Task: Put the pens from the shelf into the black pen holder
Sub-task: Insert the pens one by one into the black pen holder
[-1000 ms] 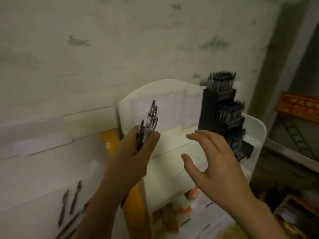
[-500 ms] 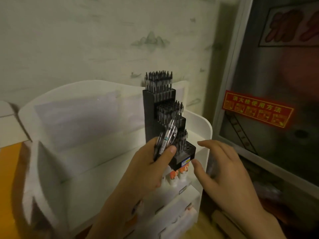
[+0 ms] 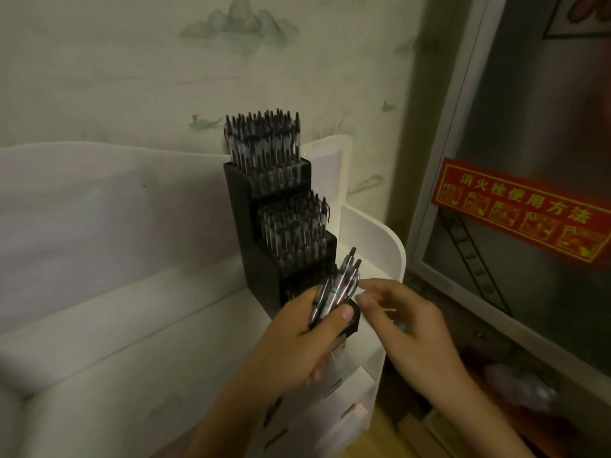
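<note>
Black and stepped, the holder (image 3: 264, 233) stands on the white shelf (image 3: 132, 319), at its right end, and serves as the landmark. Its top tier and middle tier are packed with pens standing upright, caps up; the lowest tier, at the front, is mostly hidden behind the hands, so how full it is cannot be told.

Directly in front of the holder's lowest tier, the left hand (image 3: 297, 345) grips a small bundle of pens (image 3: 337, 292), thumb pressed across the barrels and fingers curled round from behind. The bundle tilts up and to the right, its clicker ends rising level with the bottom of the middle tier.

Just right of the holder, the right hand (image 3: 406, 322) reaches toward the bundle. Its fingers are blurred; the fingertips lie just beside the upper part of the pens, and whether that grip is pinching a pen or only loosely bent cannot be told.

Behind the holder rises the shelf's white back panel, and behind that a pale wall (image 3: 165, 77) with faint green mountain drawings. Well to the right of the holder is a metal-framed cabinet door (image 3: 529, 127) bearing a red sign (image 3: 522, 209) with yellow characters.
</note>
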`<state>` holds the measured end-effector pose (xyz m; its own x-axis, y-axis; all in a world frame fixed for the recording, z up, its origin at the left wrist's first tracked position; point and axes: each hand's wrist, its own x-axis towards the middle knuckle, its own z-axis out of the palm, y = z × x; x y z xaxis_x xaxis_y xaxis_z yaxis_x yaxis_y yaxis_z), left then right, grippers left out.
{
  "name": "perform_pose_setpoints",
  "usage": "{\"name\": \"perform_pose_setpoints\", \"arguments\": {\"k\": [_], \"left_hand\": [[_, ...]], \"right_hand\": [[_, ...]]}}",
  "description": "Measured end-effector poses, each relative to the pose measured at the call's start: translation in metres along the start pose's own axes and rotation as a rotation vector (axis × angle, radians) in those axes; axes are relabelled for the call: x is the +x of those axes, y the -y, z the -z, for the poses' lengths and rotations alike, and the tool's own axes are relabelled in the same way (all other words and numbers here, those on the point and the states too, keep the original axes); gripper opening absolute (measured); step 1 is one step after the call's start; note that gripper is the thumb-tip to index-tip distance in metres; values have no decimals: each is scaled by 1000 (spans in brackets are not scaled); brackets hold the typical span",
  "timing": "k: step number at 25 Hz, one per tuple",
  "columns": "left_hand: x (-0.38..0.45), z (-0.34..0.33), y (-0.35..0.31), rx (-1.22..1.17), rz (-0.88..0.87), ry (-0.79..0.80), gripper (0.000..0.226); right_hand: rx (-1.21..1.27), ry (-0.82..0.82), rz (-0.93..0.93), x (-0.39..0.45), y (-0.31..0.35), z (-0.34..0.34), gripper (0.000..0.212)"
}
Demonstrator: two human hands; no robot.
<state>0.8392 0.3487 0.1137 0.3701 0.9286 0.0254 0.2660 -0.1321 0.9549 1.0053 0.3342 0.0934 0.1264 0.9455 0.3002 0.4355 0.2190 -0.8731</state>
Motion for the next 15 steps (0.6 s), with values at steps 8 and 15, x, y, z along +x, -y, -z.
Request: {"name": "perform_pose_setpoints", "arguments": {"k": [8, 15], "left_hand": [[73, -4, 32, 50, 124, 69, 13], [87, 12, 50, 115, 271, -97, 10]], "right_hand": [[470, -16, -323, 76, -40, 4, 12], [392, -90, -234, 120, -57, 8, 13]]}}
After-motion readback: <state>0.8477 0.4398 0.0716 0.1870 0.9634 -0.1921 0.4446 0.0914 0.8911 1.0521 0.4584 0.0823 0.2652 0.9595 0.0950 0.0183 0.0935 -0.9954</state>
